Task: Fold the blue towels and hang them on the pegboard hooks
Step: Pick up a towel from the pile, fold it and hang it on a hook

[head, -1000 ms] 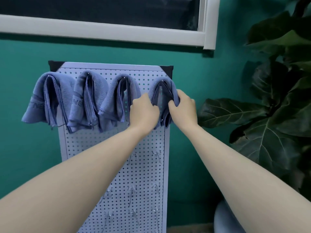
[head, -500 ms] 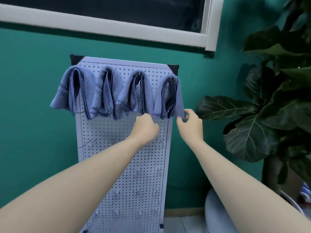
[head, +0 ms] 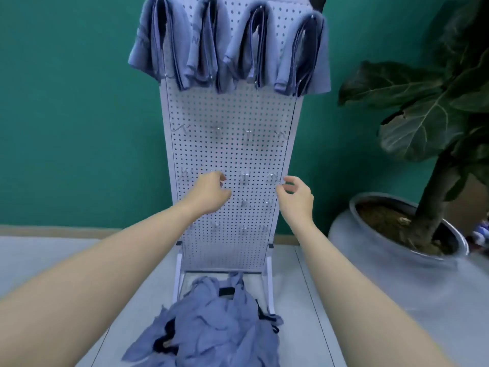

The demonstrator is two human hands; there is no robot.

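Green wall [head: 74, 123] fills the backgrnd, 9 to 3 o'clock. Pale floor [head: 357, 300] runs across the bottom, 4 to 8 o'clock.

White pegboard [head: 232, 112] stands upright on its own legs at centre, 12 down to 6 o'clock, w/ rows of small clear hooks [head: 247, 133] across mid and lower panel; the hooks are blurred, exact count unclear.

Potted plant [head: 434, 107] at 3 o'clock, big dark leaves, trunk rooted in a grey round pot [head: 383, 260] on the floor just beside the board's rt edge.

4 folded blue towels [head: 227, 46] hang side by side along the board's top row at 12 o'clock, each draped over a hook, edges touching or overlapping their neighbours; the outer two stick out past the board's sides.

Pile of unfolded blue towels [head: 211, 329] lies crumpled at 6 o'clock on the floor, at the foot of the board, touching its legs; some dark bits show among the cloth, can't tell what.

Both forearms reach in from 7 and 5 o'clock. Left hand [head: 209, 192] near centre, in front of the board's lower-mid rows, fingers loosely curled, holding nothing. Right hand [head: 295, 196] at the board's rt edge, fingers relaxed and apart, also empty. Hands well apart from hung towels and from the pile.
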